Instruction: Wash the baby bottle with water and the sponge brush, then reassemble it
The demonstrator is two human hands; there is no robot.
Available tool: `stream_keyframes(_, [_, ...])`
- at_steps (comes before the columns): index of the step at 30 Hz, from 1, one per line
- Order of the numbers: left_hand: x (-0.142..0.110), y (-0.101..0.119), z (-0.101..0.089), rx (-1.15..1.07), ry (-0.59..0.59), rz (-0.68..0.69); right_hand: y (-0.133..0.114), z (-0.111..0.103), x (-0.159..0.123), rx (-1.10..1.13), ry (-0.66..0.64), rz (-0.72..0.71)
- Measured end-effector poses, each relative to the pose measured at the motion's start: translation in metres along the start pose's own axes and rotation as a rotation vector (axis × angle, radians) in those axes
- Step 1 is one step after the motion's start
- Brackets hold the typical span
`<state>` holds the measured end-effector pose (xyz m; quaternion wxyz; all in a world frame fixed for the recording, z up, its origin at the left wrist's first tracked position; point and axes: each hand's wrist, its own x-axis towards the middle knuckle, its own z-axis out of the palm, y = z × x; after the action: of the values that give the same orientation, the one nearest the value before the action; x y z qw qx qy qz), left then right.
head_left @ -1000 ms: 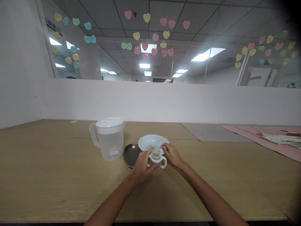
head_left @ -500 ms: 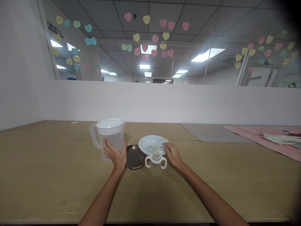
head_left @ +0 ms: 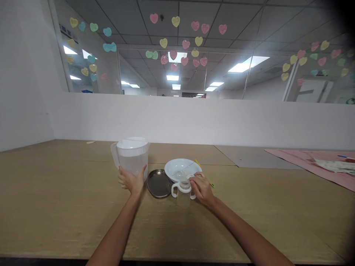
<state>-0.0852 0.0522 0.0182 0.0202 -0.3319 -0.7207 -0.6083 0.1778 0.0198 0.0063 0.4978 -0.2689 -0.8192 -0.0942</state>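
Observation:
My left hand (head_left: 131,181) is wrapped round the lower front of a translucent white plastic pitcher (head_left: 133,157) with a white lid. The pitcher's handle points left, and it appears to hold a clear liquid. My right hand (head_left: 203,189) is closed, fingertips together beside the mouth of a clear baby bottle (head_left: 183,199) with two white side handles. What those fingertips hold, if anything, is hard to make out. Behind the bottle lies a white plate (head_left: 173,166) with small clear and white parts on it, partly covered by my right fingers.
Between pitcher and bottle lies a dark round metal tray (head_left: 159,184). A thin yellow-green stick (head_left: 212,184) shows beside the plate. At the far right, a pink cloth (head_left: 291,159) bears papers and a pen. A white wall with a window above closes off the table's back.
My left hand has slid lower and closed round the pitcher, whose handle has turned slightly backward. My right hand has moved nearer, from the plate's right edge to beside the bottle's mouth.

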Motion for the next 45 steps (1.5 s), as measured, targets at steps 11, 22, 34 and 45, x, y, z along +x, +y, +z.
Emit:
stream_keyframes(11, [-0.011,0.001,-0.004,0.106,0.049,0.655,0.005,0.002,-0.007,-0.158,-0.031,-0.046])
stream_keyframes(22, [-0.012,0.001,-0.005,0.145,-0.014,0.77,0.003,-0.002,-0.004,-0.167,-0.045,-0.045])
stream_keyframes(34, [-0.011,0.0,-0.005,0.123,-0.05,0.744,0.003,-0.001,-0.005,-0.169,-0.053,-0.041])
stream_keyframes(45, [-0.011,-0.002,-0.004,0.109,-0.066,0.769,0.002,-0.002,-0.004,-0.175,-0.066,-0.04])
